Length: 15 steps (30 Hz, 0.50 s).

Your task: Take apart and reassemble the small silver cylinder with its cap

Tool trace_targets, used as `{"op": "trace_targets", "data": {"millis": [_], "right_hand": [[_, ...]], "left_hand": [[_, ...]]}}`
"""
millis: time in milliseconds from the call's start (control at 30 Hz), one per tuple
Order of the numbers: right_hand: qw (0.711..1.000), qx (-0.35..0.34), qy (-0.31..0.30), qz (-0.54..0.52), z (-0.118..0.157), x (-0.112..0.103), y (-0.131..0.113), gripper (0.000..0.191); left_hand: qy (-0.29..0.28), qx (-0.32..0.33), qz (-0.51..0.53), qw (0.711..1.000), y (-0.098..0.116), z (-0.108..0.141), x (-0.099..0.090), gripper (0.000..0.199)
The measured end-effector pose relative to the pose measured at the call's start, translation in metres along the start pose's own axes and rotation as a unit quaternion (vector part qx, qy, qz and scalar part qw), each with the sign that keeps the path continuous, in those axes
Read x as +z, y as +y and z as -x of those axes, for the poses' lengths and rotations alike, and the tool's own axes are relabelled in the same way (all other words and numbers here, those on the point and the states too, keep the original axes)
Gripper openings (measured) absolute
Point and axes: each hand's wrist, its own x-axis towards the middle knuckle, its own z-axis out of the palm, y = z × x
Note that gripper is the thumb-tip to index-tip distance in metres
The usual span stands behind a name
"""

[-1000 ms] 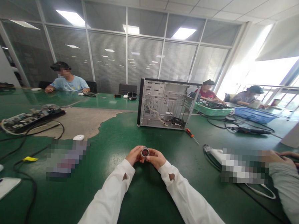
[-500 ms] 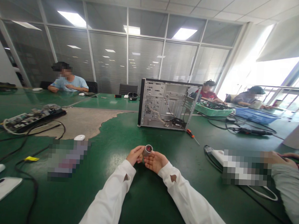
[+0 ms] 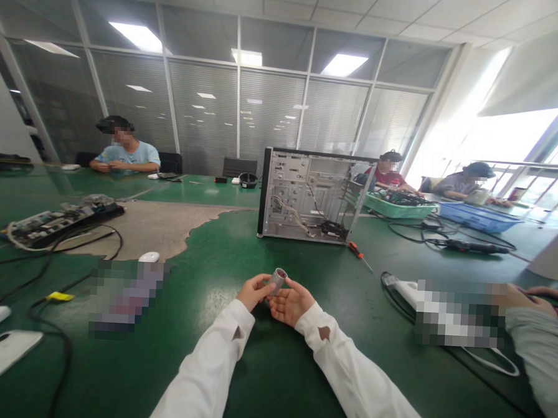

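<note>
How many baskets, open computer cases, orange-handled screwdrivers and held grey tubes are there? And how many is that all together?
Baskets: 2 (green basket, blue basket)
Open computer case: 1
Orange-handled screwdriver: 1
Held grey tube: 1
Total: 5

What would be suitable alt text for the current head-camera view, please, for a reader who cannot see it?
A left hand grips a small grey cylinder above a green table, with the right hand open right beside it. Beyond, an open computer case stands near an orange-handled screwdriver; other people sit around the table.
</note>
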Motion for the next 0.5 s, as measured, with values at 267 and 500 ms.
{"op": "trace_targets", "data": {"millis": [267, 500], "right_hand": [[1.0, 0.0, 0.012, -0.013, 0.0035, 0.0042, -0.0008, 0.037], [0.996, -0.027, 0.085, 0.01, 0.0017, 0.0098, 0.0006, 0.038]], "left_hand": [[0.006, 0.044, -0.095, 0.994, -0.006, -0.0011, -0.0023, 0.046], [0.042, 0.076, -0.162, 0.983, -0.0004, 0.002, 0.0006, 0.036]]}}
